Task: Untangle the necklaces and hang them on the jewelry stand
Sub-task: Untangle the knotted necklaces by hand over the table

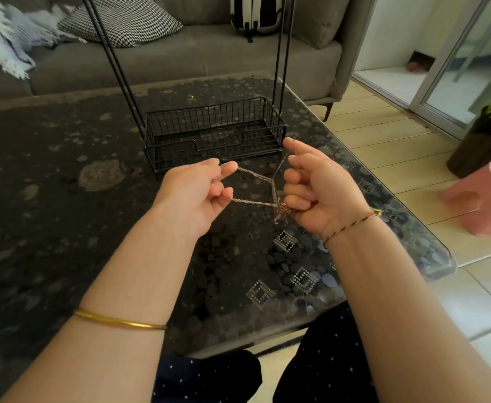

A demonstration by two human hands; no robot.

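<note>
Near the jewelry stand (180, 158), left hand (193, 196) and right hand (322, 193) pinch the knotted necklaces (281, 209).

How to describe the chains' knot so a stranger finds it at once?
Above the dark pebbled table, before the wire basket, thin chains stretch between left hand and right hand. The knot is the one brownish clump, at the right hand's curled fingers.

Both hands (193, 196) (317, 190) pinch tangled necklaces (267, 193) before the jewelry stand (215, 135).
</note>
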